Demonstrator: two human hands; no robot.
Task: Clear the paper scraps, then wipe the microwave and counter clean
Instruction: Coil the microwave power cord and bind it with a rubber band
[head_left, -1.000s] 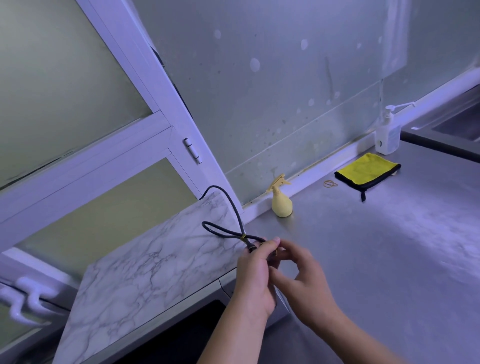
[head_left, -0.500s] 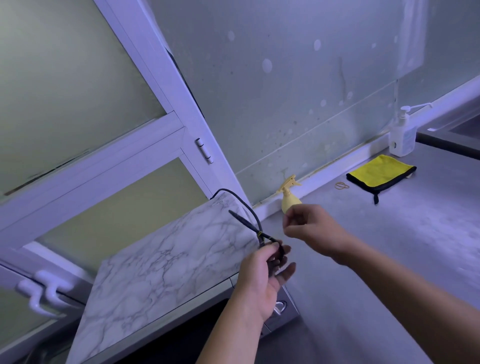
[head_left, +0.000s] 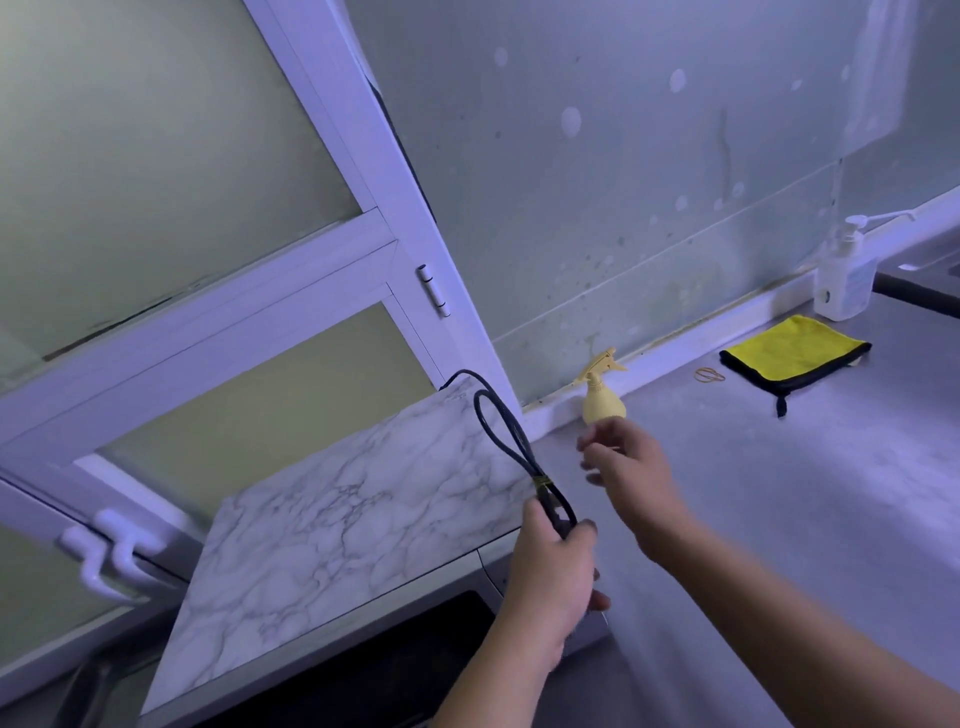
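Cord (head_left: 506, 441) fills my left hand (head_left: 553, 566): the fingers curl round a folded black loop of it, bound by a thin band just above my grip, and the loop rises up and away from my knuckles over the marble-patterned top of the microwave (head_left: 332, 525). From there it trails toward the back corner of that top. The microwave's dark door sits below my left wrist.

My right hand (head_left: 626, 467) is off to the right of the cord and apart from it, held above the counter (head_left: 779, 493) with the fingers loosely spread and gripping nothing; they are blurred. Just past those fingertips a small yellow spray bottle (head_left: 602, 397) stands against the wall's base strip.

Farther right of my right hand, well apart, a yellow cloth (head_left: 795, 351) with a black edge lies flat on the counter. A rubber band (head_left: 710, 374) rests just left of it, a white pump bottle (head_left: 844, 275) stands beyond it by the wall.
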